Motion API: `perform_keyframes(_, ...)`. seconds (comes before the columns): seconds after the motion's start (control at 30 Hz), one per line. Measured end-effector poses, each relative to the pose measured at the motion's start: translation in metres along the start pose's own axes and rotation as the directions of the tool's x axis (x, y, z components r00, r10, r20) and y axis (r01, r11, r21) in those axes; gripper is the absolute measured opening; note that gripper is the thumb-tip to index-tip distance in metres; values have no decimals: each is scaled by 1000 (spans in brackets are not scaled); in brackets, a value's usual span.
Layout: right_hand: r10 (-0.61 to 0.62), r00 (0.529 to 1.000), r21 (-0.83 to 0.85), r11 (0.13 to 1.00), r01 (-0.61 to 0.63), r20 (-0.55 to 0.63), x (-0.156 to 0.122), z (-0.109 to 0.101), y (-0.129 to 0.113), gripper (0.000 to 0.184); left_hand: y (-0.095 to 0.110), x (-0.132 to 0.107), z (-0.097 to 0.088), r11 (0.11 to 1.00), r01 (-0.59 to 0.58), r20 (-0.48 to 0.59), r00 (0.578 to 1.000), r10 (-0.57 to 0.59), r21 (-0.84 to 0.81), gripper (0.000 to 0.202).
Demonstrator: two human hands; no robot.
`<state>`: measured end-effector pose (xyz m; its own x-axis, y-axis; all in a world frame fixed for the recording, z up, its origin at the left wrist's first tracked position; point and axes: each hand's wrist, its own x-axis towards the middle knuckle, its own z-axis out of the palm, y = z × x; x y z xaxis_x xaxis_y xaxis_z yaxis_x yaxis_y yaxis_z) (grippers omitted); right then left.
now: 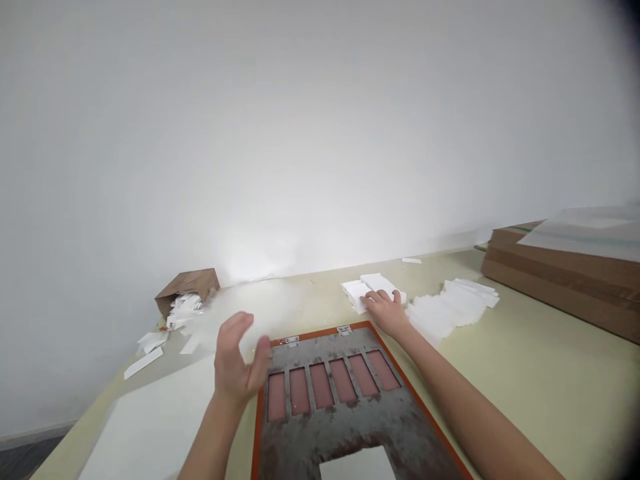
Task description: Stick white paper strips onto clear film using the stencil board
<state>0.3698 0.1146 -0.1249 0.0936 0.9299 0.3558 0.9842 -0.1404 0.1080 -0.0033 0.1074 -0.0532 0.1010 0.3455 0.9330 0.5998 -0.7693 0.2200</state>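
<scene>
At the near edge, a white card [357, 465] lies on a grey metal plate [300, 447], and the bottom of the picture cuts both of them. The plate sits in an orange-brown frame [259, 430], in the near middle of the pale yellow table [540, 393]. Farther up the plate there is a row of six rectangular windows [323, 385], through which a pinkish surface is seen. Two small hinges [345, 330] are fixed along the far side of the frame.

On the left, a large white sheet [155, 420] lies flat beside the left forearm. The left hand [234, 370] is raised near the far left corner of the frame; its fingers are curved, with a wide gap to the thumb, and it has hold of nothing. The right hand [387, 313] reaches just beyond the far right corner, with bent fingers on the white card stacks [355, 293] (I cannot tell if it pinches a piece or only rests there).

Just right of this hand, a pile of thin white pieces [440, 313] is spread like a fan. At the far left, a small cardboard box [197, 283] lies on its side, with white strips [185, 310] spilling from its mouth. At the far right stands a larger cardboard box [565, 287], with a whitish sheet on top [595, 230]. Behind everything is a plain pale wall [320, 133].
</scene>
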Motion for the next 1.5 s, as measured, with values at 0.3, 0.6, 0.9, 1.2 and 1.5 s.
perform_keyframes(0.3,-14,998,-39,999,12,-54,2,22,3,49,-59,-64,8,983,182,282,943,-177,7,26)
perform_keyframes(0.6,0,999,-23,1000,-1,-46,-2,18,1,42,-52,-67,17,973,227,350,915,-201,-33,30)
perform_keyframes(0.9,-2,1000,113,994,3,-5,-5,8,2,39,-50,-71,18,970,239,364,908,-208,-41,30)
perform_keyframes(1.2,-24,998,600,798,55,-61,-12,-17,-19,32,-39,-61,21,975,219,501,839,-213,47,34)
perform_keyframes(1.5,-149,987,869,477,129,-65,-33,-28,-81,25,5,-30,74,957,286,782,605,-149,-40,38)
